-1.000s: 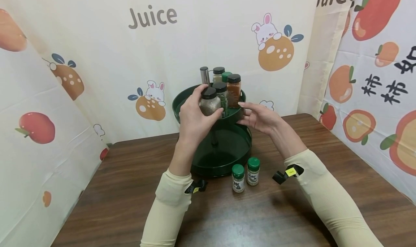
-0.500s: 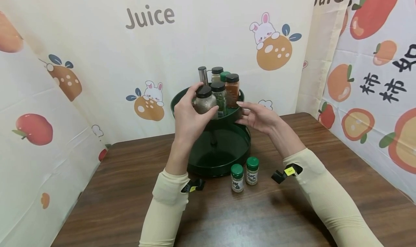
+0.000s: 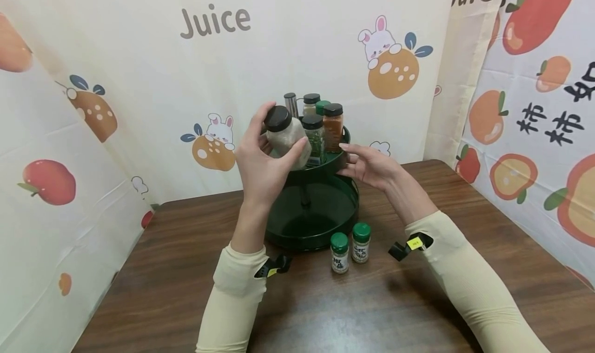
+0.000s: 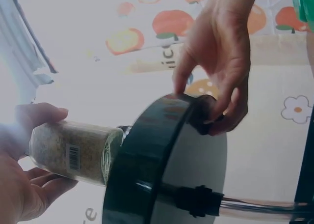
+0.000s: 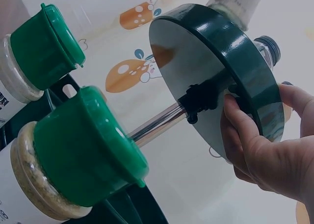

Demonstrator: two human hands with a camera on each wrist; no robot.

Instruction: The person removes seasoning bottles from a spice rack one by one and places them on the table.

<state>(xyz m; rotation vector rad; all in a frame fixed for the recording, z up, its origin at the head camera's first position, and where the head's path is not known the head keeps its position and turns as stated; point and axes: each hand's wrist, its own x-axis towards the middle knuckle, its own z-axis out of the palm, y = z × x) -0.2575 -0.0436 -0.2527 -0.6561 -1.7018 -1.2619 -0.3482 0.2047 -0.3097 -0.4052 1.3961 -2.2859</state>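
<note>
My left hand (image 3: 260, 172) grips a glass jar (image 3: 290, 139) with a black lid and pale grainy contents. The jar is tilted, lid toward the left, at the front left of the green upper tray (image 3: 321, 173). In the left wrist view, the jar (image 4: 73, 153) has a barcode label, and its base is at the tray's rim; I cannot tell whether they touch. My right hand (image 3: 372, 168) holds the tray's right edge, its fingers (image 5: 240, 121) curled under the rim. Beside the held jar stand a green herb jar (image 3: 315, 142) and an orange spice jar (image 3: 333, 131), both black-lidded.
At the tray's back are a metal cylinder (image 3: 291, 104), another black-lidded jar (image 3: 310, 105) and a green cap (image 3: 322, 107). Below is the lower tray (image 3: 309, 239), joined by a metal post (image 5: 157, 123). Two green-capped shakers (image 3: 340, 252) stand in front on the wooden table (image 3: 186, 291).
My left hand has lifted the jar slightly and drawn it left, tipping it from upright to a tilt. My right hand keeps its hold on the tray.
</note>
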